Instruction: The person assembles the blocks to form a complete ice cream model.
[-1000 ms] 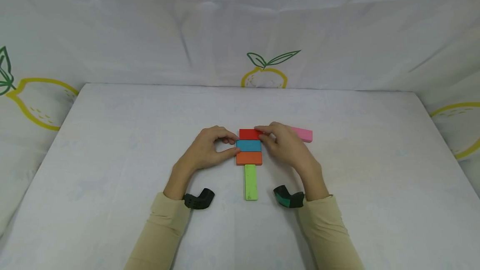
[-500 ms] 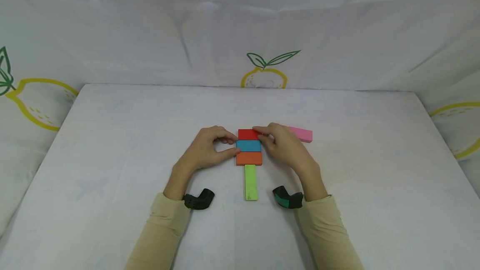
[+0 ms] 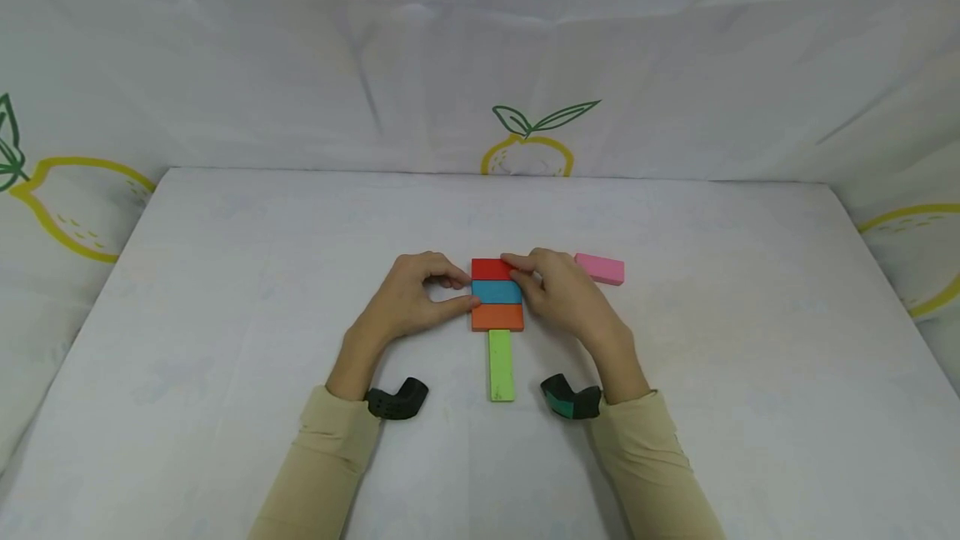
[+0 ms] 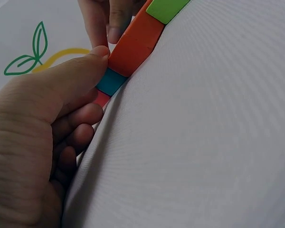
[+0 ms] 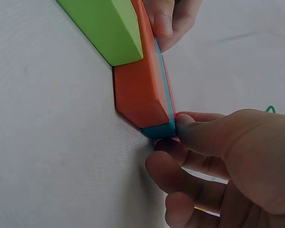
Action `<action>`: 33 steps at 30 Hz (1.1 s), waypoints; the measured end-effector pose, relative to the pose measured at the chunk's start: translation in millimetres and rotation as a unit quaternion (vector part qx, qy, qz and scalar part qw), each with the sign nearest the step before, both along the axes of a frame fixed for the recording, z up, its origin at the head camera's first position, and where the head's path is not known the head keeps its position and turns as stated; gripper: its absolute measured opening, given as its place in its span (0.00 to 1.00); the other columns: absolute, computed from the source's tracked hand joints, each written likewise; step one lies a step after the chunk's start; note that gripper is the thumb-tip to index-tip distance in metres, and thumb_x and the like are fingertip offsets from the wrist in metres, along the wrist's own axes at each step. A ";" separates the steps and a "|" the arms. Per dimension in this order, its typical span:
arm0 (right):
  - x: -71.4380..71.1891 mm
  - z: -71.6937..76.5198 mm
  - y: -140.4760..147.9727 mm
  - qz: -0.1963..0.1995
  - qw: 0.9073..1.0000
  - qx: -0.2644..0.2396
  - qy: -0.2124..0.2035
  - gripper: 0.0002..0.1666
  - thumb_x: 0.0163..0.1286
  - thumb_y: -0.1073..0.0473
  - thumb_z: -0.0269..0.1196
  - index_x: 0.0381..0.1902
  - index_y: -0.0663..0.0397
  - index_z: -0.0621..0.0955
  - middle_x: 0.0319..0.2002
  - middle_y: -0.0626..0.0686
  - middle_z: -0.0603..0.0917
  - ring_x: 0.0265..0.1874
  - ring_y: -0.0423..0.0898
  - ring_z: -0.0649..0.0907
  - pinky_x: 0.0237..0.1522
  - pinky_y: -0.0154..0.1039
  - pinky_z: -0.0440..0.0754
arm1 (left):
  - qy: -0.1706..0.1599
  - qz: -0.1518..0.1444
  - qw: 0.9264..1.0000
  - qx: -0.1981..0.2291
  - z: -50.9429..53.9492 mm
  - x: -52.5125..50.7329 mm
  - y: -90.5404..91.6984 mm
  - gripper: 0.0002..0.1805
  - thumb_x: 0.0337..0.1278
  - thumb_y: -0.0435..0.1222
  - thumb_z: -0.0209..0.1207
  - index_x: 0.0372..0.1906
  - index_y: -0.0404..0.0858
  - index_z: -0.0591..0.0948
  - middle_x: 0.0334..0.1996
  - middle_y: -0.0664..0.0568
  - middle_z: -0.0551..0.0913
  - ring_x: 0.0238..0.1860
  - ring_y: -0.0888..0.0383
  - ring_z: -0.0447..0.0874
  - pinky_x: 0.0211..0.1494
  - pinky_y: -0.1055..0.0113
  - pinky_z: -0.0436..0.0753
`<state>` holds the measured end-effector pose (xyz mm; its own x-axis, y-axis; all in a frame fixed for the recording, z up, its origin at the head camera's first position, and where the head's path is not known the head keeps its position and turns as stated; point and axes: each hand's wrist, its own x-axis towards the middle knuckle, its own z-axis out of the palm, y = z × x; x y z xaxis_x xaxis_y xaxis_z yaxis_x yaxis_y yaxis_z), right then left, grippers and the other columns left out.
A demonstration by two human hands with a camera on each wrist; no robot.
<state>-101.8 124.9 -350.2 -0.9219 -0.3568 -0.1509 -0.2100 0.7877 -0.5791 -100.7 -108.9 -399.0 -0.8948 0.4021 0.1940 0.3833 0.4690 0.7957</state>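
Observation:
Three blocks lie flat, long sides together, in the head view: red (image 3: pixel 489 269) farthest, blue (image 3: pixel 498 292) between, orange (image 3: pixel 498 318) nearest. A green block (image 3: pixel 501 366) points toward the person from the orange one's near side. My left hand (image 3: pixel 408 296) holds the blue block's left end between thumb and index finger; its other fingers are curled. With thumb and index finger my right hand (image 3: pixel 566 290) pinches the red block's right end, which it partly covers. In the right wrist view the green block (image 5: pixel 104 33) meets the orange block's (image 5: pixel 137 90) side.
A pink block (image 3: pixel 600 268) lies apart, just right of my right hand. White cloth covers the table (image 3: pixel 225 290), and a white backdrop (image 3: pixel 300 90) with lemon drawings rises behind it. Dark wrist devices (image 3: pixel 399 398) sit inside both wrists.
My right hand has slid the red block a little to the left, so its left end now lines up with the blue one's. My left hand stays almost still.

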 end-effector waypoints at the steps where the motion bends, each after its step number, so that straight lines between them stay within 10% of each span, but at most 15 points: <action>1: 0.2 0.0 -0.2 0.000 1.000 0.000 0.001 0.22 0.76 0.61 0.60 0.66 0.55 0.80 0.28 0.53 0.78 0.24 0.45 0.71 0.27 0.34 0.67 | 0.001 0.001 1.000 0.001 0.2 0.2 -0.1 0.12 0.47 0.40 0.78 0.37 0.40 0.90 0.32 0.53 0.88 0.37 0.60 0.82 0.46 0.67 0.82; 22: 0.6 -0.8 -0.2 0.004 1.000 -0.010 0.003 0.23 0.75 0.61 0.61 0.66 0.56 0.80 0.25 0.52 0.75 0.21 0.44 0.71 0.26 0.32 0.68 | 0.015 -0.004 1.000 0.004 -1.3 0.4 -1.2 0.12 0.49 0.39 0.77 0.37 0.39 0.90 0.32 0.52 0.88 0.36 0.60 0.83 0.45 0.68 0.83; 33: -1.8 5.2 14.0 -0.011 1.000 -0.015 0.016 0.20 0.76 0.59 0.58 0.63 0.52 0.82 0.46 0.57 0.87 0.28 0.47 0.79 0.35 0.37 0.78 | 0.024 -0.007 1.000 0.004 -0.9 0.3 -0.4 0.11 0.48 0.39 0.77 0.36 0.39 0.90 0.31 0.53 0.88 0.36 0.60 0.82 0.44 0.68 0.83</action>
<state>-103.6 138.9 -345.0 -0.9338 -0.3399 -0.1115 -0.2108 0.7746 -0.5963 -100.4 -109.3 -400.0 -0.8788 0.4123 0.2403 0.4279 0.4576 0.7794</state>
